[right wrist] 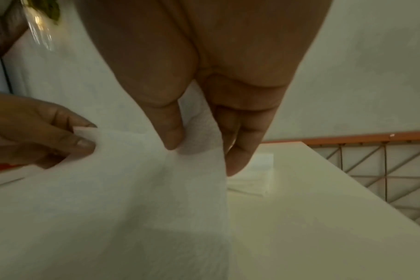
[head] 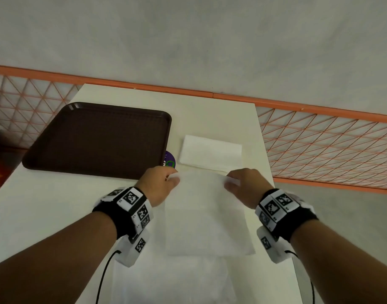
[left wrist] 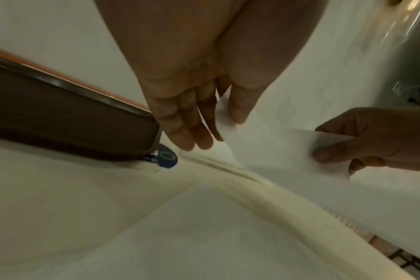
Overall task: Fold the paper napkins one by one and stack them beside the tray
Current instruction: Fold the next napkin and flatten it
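A white paper napkin (head: 206,213) hangs unfolded over the table, held by its two far corners. My left hand (head: 160,183) pinches the left corner between thumb and fingers, and my right hand (head: 243,183) pinches the right corner. The same sheet fills the right wrist view (right wrist: 132,199), with my right thumb and fingers (right wrist: 170,136) closed on its edge. In the left wrist view the napkin (left wrist: 276,151) stretches between both hands. A folded napkin stack (head: 210,153) lies just right of the dark brown tray (head: 96,139). More flat napkins (head: 173,279) lie near the front edge.
A purple round sticker (head: 170,161) peeks out by the tray's near right corner. An orange lattice railing (head: 330,139) runs behind and to the right of the cream table (head: 45,205). The table's right edge is close to my right wrist.
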`<state>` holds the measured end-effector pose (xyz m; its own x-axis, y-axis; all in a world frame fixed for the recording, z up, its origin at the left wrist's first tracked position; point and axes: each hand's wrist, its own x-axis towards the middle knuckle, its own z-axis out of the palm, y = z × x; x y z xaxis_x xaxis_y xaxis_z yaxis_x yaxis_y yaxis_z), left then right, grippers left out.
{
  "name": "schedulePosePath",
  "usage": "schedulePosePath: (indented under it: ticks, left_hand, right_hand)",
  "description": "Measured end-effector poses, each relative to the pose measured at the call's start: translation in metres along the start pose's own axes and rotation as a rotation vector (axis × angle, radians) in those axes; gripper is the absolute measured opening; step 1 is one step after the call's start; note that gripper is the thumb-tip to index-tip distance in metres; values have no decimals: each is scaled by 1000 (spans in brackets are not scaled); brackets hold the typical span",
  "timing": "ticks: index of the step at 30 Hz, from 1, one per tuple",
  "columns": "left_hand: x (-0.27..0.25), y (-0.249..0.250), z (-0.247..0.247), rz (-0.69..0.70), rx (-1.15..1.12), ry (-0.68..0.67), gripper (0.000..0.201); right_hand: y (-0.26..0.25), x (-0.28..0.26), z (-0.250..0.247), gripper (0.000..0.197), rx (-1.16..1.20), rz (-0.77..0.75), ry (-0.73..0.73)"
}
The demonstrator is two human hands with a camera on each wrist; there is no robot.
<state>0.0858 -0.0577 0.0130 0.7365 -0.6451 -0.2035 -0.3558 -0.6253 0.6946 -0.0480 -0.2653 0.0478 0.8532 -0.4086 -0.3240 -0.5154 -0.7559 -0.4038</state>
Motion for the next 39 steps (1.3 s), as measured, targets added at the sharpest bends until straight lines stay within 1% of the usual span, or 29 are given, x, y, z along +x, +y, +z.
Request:
schedulePosePath:
  ticks: [4, 7, 10, 12, 14, 15, 16, 18, 19, 20, 21, 23, 24, 25, 26, 28, 29, 30, 33, 37, 38, 39]
  left_hand:
    - [-5, -13, 17, 51, 47, 7, 14]
    - [-10, -18, 24, 93, 89, -25, 20]
    - [-16, -19, 30, 153, 141, -49, 20]
    - [-21, -20, 34, 180, 203, -93, 23]
    - [-26, -22, 37, 195, 276, -170, 29]
    - [-28, -23, 38, 202, 323, -226, 35]
    - [-31, -26, 39, 204, 392, -291, 45]
    - [-37, -30, 40, 208, 558, -416, 71]
    - [-39, -31, 41, 206, 621, -456, 83]
    - [-40, -31, 42, 205, 656, -469, 94]
    - [-40, -30, 44, 206, 659, -456, 100]
    - [-38, -24, 50, 228, 644, -402, 94]
    - [-37, -22, 54, 245, 630, -379, 92]
    - [-37, -18, 60, 261, 622, -368, 93]
    - [-37, -14, 65, 269, 632, -374, 89]
    - [-37, -6, 77, 249, 664, -407, 66]
    - [-37, -2, 82, 218, 669, -421, 60]
    - [-35, 1, 87, 197, 674, -420, 58]
    - [-29, 5, 99, 151, 705, -400, 58]
    - [-24, -2, 110, 143, 780, -436, 59]
    - [-23, -7, 109, 152, 798, -448, 64]
    - [-23, -12, 107, 155, 814, -455, 74]
  right_hand:
    - [3, -4, 28, 17, -12, 10, -9]
    - [9, -10, 40, 20, -27, 18, -13]
    - [17, -17, 49, 23, -97, -4, -21]
    - [23, -20, 53, 25, -134, -20, -20]
    - [29, -24, 57, 29, -157, -52, -21]
    - [31, -25, 60, 30, -183, -84, -30]
    - [33, -27, 64, 31, -222, -125, -46]
    - [39, -31, 71, 32, -321, -199, -99]
    - [42, -34, 75, 32, -373, -212, -124]
    - [46, -36, 79, 33, -421, -208, -150]
    - [49, -39, 80, 34, -456, -196, -177]
    - [48, -44, 80, 42, -492, -168, -229]
    - [45, -46, 77, 45, -485, -159, -233]
    - [42, -48, 74, 46, -466, -157, -212]
    - [38, -48, 71, 48, -445, -162, -170]
    - [30, -43, 71, 53, -397, -153, -99]
    - [28, -39, 74, 56, -370, -132, -100]
    - [27, -34, 80, 59, -351, -109, -128]
    - [27, -22, 101, 59, -381, -102, -243]
    - [41, -15, 114, 58, -400, -109, -270]
    - [48, -16, 114, 61, -411, -111, -272]
    - [55, -18, 113, 67, -418, -107, -270]
